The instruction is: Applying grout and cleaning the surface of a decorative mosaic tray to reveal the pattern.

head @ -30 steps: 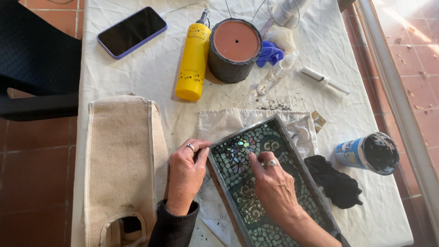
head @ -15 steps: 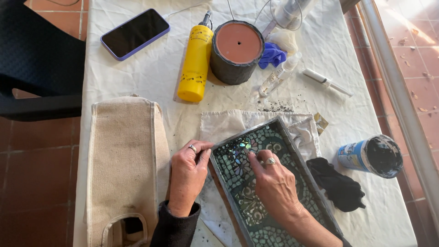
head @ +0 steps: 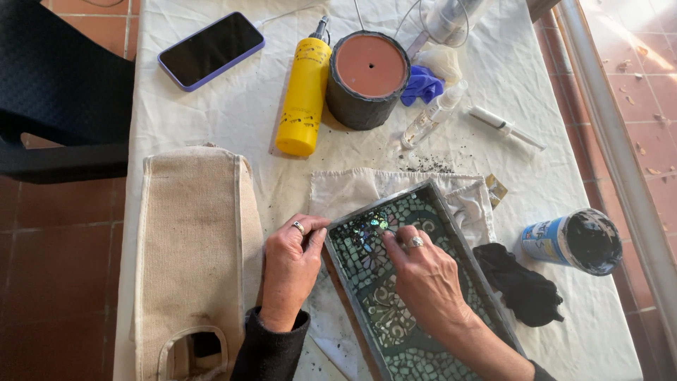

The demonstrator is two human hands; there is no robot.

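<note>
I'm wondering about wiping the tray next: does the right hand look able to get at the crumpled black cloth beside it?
Probably yes. The right hand rests on the rectangular mosaic tray, and the crumpled black cloth lies just past the tray's right rim, uncovered, with nothing between them.

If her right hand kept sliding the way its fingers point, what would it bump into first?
The right hand points up-left across the rectangular green mosaic tray. It would probably meet the tray's raised dark rim first, then the crumpled white cloth beyond; depth is hard to judge.
</note>
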